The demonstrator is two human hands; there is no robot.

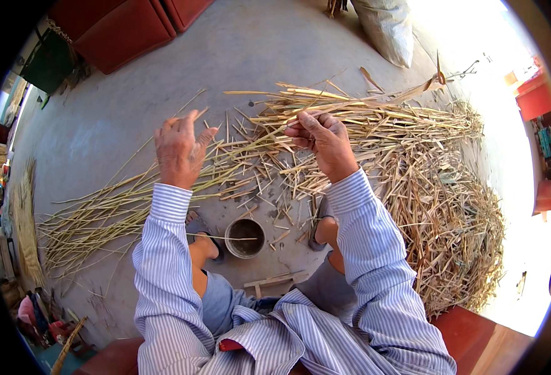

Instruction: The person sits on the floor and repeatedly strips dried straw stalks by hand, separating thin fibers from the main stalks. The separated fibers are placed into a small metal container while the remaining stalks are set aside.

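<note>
While the left hand [180, 150] is hovering at ten o'clock from mid-view, thumb and fingers apart, the right hand [320, 139], between one and two, is pinching what seems one thin stalk [290, 123]; a light grip is probably serving best against cracking. Loose stalks [100, 225] beyond tallying are lying at nine, one bowl [245, 255] is standing at seven, one straw heap [450, 219] is spreading at three.

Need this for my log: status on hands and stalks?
Left hand open, apparently empty. Right hand pinching a thin stalk. Stalks spread across floor; bowl between feet.
</note>
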